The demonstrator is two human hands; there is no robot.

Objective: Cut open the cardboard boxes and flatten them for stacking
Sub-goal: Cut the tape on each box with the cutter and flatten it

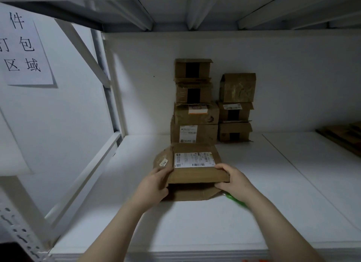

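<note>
Both hands are grasping one cardboard box [197,176]. The left hand [156,181] is gripping its left end, fingers [166,170] curling over the top edge. The right hand [233,180] is gripping its right end, fingers [222,167] wrapping over the top corner and the thumb tucking under the near edge. The box is sitting between the two sets of fingers, over the white shelf [195,226]. Its shipping label [194,159] is facing up just beyond them. An opened flap [187,194] is lying on the shelf just nearer than the fingers. A green object [235,200], too blurred to identify, is lying under the right wrist. Well beyond the fingers, a left stack of boxes [194,115] and a right stack of boxes [235,111] are standing against the back wall. Flattened cardboard [343,136] is lying far right of the right fingers.
</note>
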